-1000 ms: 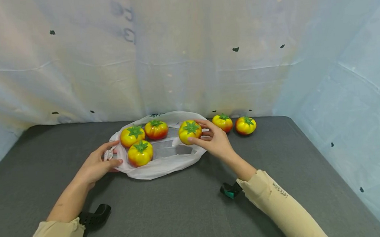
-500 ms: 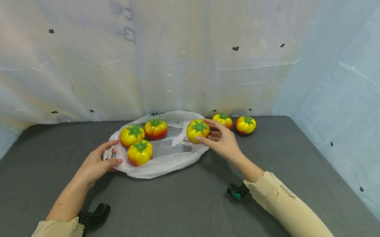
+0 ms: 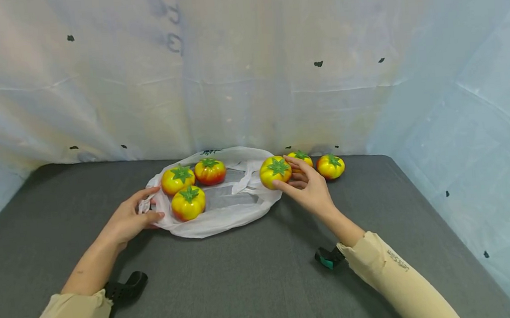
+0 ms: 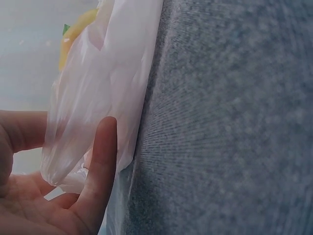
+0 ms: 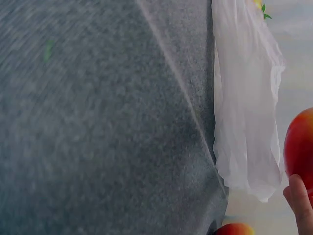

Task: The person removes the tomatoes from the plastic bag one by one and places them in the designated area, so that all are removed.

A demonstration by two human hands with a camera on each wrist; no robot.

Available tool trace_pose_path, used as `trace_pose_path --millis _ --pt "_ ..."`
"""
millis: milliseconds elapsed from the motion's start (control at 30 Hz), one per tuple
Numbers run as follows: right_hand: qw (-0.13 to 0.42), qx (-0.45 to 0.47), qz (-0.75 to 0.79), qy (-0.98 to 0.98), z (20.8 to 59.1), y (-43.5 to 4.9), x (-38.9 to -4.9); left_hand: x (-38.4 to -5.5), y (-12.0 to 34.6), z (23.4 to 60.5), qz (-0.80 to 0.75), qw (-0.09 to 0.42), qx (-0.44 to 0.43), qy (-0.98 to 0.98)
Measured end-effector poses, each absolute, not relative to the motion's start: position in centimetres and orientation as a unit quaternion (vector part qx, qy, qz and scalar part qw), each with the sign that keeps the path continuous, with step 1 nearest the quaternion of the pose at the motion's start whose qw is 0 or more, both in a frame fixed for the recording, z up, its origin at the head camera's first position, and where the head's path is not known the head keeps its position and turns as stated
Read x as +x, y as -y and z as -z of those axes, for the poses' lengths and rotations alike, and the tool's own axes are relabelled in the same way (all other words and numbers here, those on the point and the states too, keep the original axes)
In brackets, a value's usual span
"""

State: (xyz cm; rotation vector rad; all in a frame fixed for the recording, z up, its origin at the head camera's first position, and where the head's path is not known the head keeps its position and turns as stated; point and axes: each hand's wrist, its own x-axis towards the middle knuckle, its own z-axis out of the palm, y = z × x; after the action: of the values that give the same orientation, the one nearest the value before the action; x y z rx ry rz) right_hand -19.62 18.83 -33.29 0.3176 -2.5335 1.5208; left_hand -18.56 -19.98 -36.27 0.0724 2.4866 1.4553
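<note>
My left hand holds the gathered left end of a white plastic bag, its thumb in front of the film in the left wrist view. The bag lies with its mouth wide, and inside its left half sit three yellow-red tomatoes with green star-shaped tops: one at the back left, one in front and one at the back. My right hand grips another tomato between thumb and fingers, above the bag's right rim. From the right wrist view, this tomato shows its red underside, raised beside the bag.
Two more tomatoes rest on the dark grey table at the back right: one partly hidden behind my right hand, the other farther right. Pale plastic sheeting rises behind the table and along its right side.
My right hand has carried its tomato rightward, from over the inside of the bag to its right rim. The left hand and the three tomatoes in the bag have stayed put.
</note>
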Motion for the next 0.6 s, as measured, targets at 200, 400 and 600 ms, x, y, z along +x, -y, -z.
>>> trace_pose_path --millis 200,400,600 --pt "0.101 0.103 -0.495 0.857 33.3 -19.3 -19.6 -18.5 20.1 36.1 -0.498 0.134 0.026 -0.856" --pt "0.123 0.105 -0.483 0.861 33.4 -19.8 -19.8 -18.5 20.1 36.1 -0.497 0.135 0.025 -0.857" --pt "0.146 0.104 -0.478 0.86 33.6 -20.3 -19.8 -18.6 20.1 36.1 -0.498 0.131 0.025 -0.857"
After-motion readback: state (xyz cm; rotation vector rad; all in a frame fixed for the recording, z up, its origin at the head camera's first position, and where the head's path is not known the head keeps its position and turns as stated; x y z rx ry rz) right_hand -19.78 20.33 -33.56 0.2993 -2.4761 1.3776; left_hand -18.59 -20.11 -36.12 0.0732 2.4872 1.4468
